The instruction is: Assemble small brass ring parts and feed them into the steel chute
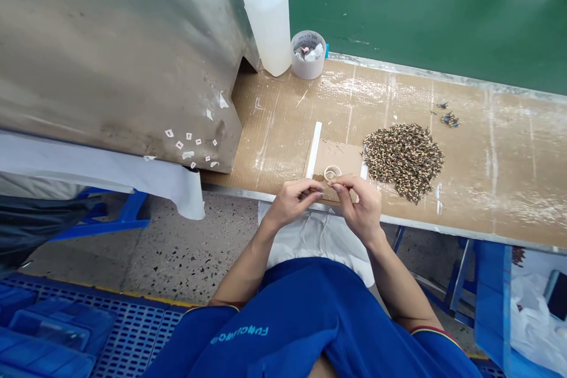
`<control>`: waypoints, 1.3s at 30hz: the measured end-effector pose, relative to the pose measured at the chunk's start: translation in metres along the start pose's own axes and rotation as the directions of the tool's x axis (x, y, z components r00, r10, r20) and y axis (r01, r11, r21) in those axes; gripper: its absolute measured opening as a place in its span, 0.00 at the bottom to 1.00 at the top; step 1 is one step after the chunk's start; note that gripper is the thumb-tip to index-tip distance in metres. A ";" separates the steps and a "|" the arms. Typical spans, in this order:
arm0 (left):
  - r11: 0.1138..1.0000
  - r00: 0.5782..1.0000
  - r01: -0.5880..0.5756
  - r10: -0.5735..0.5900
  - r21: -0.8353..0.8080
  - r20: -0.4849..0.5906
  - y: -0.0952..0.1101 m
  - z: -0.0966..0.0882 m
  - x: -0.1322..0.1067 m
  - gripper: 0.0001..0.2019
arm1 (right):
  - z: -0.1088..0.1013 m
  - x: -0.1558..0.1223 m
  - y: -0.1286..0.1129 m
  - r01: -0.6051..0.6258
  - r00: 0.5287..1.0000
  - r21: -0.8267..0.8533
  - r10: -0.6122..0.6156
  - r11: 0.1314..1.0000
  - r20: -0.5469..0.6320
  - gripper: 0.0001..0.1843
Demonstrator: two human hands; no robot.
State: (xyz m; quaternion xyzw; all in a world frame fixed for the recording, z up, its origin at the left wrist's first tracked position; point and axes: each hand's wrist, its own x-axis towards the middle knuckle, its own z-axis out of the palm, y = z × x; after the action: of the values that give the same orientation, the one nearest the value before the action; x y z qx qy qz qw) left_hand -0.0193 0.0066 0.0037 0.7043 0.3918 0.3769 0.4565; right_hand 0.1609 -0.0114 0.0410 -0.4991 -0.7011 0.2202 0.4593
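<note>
Both hands meet at the near edge of the bench. Left hand (293, 201) and right hand (362, 208) each pinch thumb against forefinger on one small piece (330, 188) held between the fingertips. The piece is mostly covered by the fingers and too small to identify. It sits just over the near edge of a cardboard square (339, 156).

A thin pale ring (332, 173) lies on that square, just far of the fingertips; can't tell its material. A white strip (314, 149) runs along the square's left side.

To the right, near but not touching the right hand, is a heap of small speckled parts (404, 156). Individual parts can't be resolved. A few loose ones (448, 119) lie farther right, blurred.

The bench top (487, 177) is brown corrugated board under scuffed clear tape, with a metal strip on its near edge. At far left stand a white squeeze bottle (269, 20) with a blue cap and, just beside it, a short round tub (309, 54) of scraps. A dull metal housing (110, 53) fills the left, with small stickers (189, 145) on its lower face. Green surface (420, 6) beyond the bench. Speckled floor, with blue crates (44, 331) cut off at near left.

Forearms converge from the lap, wrists bent inward, over a white cloth (316, 236).
</note>
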 end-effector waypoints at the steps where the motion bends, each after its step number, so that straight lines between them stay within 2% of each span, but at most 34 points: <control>1: 1.000 1.000 0.002 -0.002 -0.001 -0.005 0.000 0.000 0.000 0.07 | -0.001 0.001 0.002 -0.015 0.999 -0.003 0.015 1.000 -0.031 0.08; 4: 1.000 1.000 0.006 -0.006 -0.009 -0.015 0.000 0.000 0.000 0.08 | 0.000 0.002 0.014 -0.052 0.987 -0.055 0.043 0.997 -0.154 0.09; 6: 1.000 1.000 0.005 -0.005 -0.012 -0.025 0.000 0.000 0.000 0.07 | 0.003 0.001 0.024 -0.044 0.981 -0.108 0.022 0.993 -0.191 0.09; 10: 1.000 0.999 -0.004 0.004 -0.003 -0.046 -0.003 0.000 0.000 0.06 | 0.006 -0.007 0.038 0.023 0.994 -0.177 -0.042 0.984 -0.105 0.09; 12: 1.000 0.999 -0.007 0.007 -0.004 -0.053 -0.005 0.000 -0.001 0.06 | 0.000 -0.013 0.042 0.019 0.993 -0.230 -0.045 0.973 -0.112 0.12; 15: 1.000 0.998 -0.009 0.008 -0.012 -0.057 -0.006 0.001 -0.001 0.06 | -0.019 -0.024 0.051 -0.118 0.968 -0.388 0.019 0.914 -0.250 0.11; 17: 1.000 0.998 -0.010 0.009 -0.016 -0.054 -0.006 0.001 -0.001 0.07 | -0.031 -0.031 0.057 -0.201 0.953 -0.475 0.059 0.857 -0.297 0.10; 21: 1.000 0.999 -0.010 0.009 -0.016 -0.052 -0.005 0.000 0.000 0.07 | -0.043 -0.043 0.065 -0.180 0.976 -0.551 0.079 0.815 -0.203 0.11; 27: 0.999 0.999 -0.002 0.001 -0.034 -0.041 -0.004 0.000 -0.001 0.06 | -0.057 -0.053 0.061 -0.155 0.986 -0.497 0.099 0.854 -0.137 0.14; 34: 1.000 0.999 -0.011 0.011 -0.006 -0.047 -0.006 0.002 -0.001 0.04 | -0.071 -0.048 0.063 -0.147 0.987 -0.510 0.157 0.848 -0.024 0.11; 39: 1.000 0.998 -0.028 0.028 0.007 -0.048 -0.005 0.002 -0.001 0.04 | -0.078 -0.044 0.063 -0.143 0.983 -0.526 0.182 0.839 0.022 0.13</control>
State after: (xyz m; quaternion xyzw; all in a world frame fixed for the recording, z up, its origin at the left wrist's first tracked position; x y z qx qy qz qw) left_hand -0.0194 0.0064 -0.0016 0.7018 0.3938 0.3990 0.4395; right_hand 0.2631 -0.0374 0.0120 -0.6543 -0.7055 0.0776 0.2610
